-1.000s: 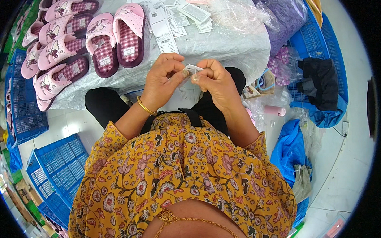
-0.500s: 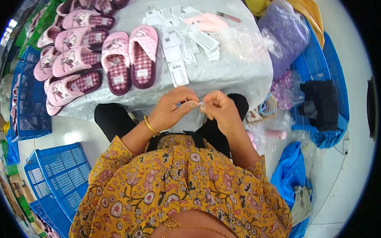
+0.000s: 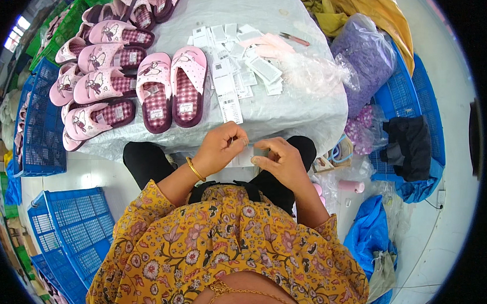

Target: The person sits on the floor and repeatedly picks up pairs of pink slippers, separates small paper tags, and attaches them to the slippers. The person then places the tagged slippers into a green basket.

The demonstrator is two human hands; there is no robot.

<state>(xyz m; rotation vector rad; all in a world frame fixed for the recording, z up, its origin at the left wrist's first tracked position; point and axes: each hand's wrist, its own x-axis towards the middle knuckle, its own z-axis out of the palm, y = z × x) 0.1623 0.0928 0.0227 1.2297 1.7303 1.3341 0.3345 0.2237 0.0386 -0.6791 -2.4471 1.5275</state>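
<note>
Just past the near edge of the table, over my lap, my two hands are close together but apart. My left hand [image 3: 220, 148], with a gold bangle at the wrist, is closed in a pinch; what sits at its fingertips is too small to make out. My right hand [image 3: 283, 160] has its thumb and bent fingers apart, with nothing visible between them. A pair of pink slippers [image 3: 186, 73] with checked insoles stands on the table beyond my left hand. Closest to the fingertips on the table lies a long white printed tag [image 3: 230, 101].
More pink slippers [image 3: 103, 59] line the table's left side. Loose white tags [image 3: 264, 68], clear plastic wrap [image 3: 318, 71] and a small pair of snips [image 3: 295, 38] lie farther back. Blue crates [image 3: 77, 230] stand at left; a bagged purple bundle [image 3: 362, 54] sits at right.
My hands were touching at the fingertips around something small and pale; now they have drawn apart, the right thumb opening away. The view has tilted slightly, so the table appears lower.
</note>
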